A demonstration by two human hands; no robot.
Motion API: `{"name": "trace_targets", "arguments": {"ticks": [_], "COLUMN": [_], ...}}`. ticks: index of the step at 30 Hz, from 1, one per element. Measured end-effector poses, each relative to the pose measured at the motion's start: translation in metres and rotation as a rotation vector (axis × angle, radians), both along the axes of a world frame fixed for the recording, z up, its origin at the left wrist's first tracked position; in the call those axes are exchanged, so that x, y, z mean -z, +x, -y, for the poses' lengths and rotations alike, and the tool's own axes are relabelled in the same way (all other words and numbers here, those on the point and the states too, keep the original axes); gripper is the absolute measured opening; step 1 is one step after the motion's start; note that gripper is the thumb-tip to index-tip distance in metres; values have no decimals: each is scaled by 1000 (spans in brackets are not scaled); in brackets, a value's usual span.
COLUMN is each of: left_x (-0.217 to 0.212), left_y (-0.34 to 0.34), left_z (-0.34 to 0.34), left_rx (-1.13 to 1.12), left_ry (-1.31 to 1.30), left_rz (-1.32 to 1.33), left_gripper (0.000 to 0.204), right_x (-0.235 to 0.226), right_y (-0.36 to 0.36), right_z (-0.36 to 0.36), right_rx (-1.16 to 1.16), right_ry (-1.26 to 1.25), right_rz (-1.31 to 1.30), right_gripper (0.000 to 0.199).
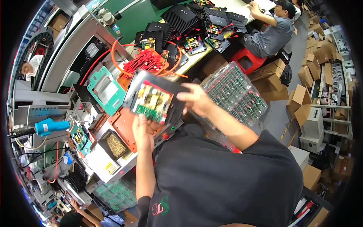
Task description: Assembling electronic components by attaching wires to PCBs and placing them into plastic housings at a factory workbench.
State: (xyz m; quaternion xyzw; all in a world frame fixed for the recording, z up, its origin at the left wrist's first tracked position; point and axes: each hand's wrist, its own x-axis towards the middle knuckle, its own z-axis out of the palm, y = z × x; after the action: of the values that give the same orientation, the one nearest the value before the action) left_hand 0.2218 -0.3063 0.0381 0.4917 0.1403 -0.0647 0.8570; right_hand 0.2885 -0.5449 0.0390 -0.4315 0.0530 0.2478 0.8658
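Note:
A black casing [174,100] carrying a yellow and green circuit board [153,99] is held up, tilted, before my body. My left hand [145,132] grips its lower edge, the thumb lying over the front by the green part of the board. At the casing's right edge is my right hand [198,100], its fingers bent and apart, partly over the black surface. Motion blurs this hand, and whether it touches the casing is unclear. Beyond the casing, a heap of red-tipped cables [143,62] lies in an orange tray.
An orange fixture [123,128], a box of small brass-coloured parts [114,145] and a teal frame [104,90] sit to the left, near a blue tool [47,126]. Plastic trays of boards [234,94] stand at right. A seated person [270,34] works at the far bench.

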Motion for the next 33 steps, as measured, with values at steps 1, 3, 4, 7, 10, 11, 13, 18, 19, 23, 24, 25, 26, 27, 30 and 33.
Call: {"name": "trace_targets", "arguments": {"ticks": [1, 3, 4, 7, 10, 11, 13, 18, 19, 23, 24, 25, 26, 27, 30, 33], "left_x": [0, -17, -17, -17, -22, -23, -24, -17, -19, -19, -21, -23, -27, -30, -30, -52], "left_y": [-6, -2, -7, -11, -17, -22, -30, -58, -62, -79, -84, -89, -96, -107, -147, -156], "left_z": [5, 13, 10, 8, 9, 7, 1, -22, -25, -46, -53, -61, -70, -83, -135, -205], "left_rx": [-6, 91, 107, 111, 91, 65, 16, -97, -125, -187, -204, -222, -246, -263, -367, -475], "left_ry": [-38, 58, 121, 136, 207, 204, 206, 257, 252, 252, 258, 263, 266, 294, 394, 523], "left_rz": [-9, -10, -7, -1, 10, 19, 29, 35, 27, 11, 20, 29, 40, 51, 129, 88], "left_gripper": [49, 52, 53, 48, 45, 42, 40, 40, 39, 38, 38, 38, 38, 39, 37, 24], "right_x": [-11, -4, -29, -31, -4, 16, 48, 98, 96, 53, 46, 40, 31, 26, -3, -13], "right_y": [13, 65, 91, 203, 285, 299, 309, 282, 277, 246, 242, 240, 235, 231, 203, 135], "right_z": [5, 33, 41, 56, 21, 6, -15, -8, -7, -12, -12, -12, -16, -21, -38, -16], "right_rx": [126, 276, 284, 462, 401, 340, 104, -128, -160, -179, -142, -72, 34, 116, 272, 484], "right_ry": [-68, -225, -349, -1059, -1424, -1546, -1609, -1685, -1626, -1568, -1561, -1554, -1562, -1537, -1514, -1189], "right_rz": [73, 310, 465, 1275, 1988, 2059, 2082, 2001, 1998, 1772, 1704, 1720, 1712, 1691, 1593, 1065], "right_gripper": [50, 48, 40, 40, 36, 29, 31, 44, 46, 49, 48, 47, 40, 38, 31, 23]}}
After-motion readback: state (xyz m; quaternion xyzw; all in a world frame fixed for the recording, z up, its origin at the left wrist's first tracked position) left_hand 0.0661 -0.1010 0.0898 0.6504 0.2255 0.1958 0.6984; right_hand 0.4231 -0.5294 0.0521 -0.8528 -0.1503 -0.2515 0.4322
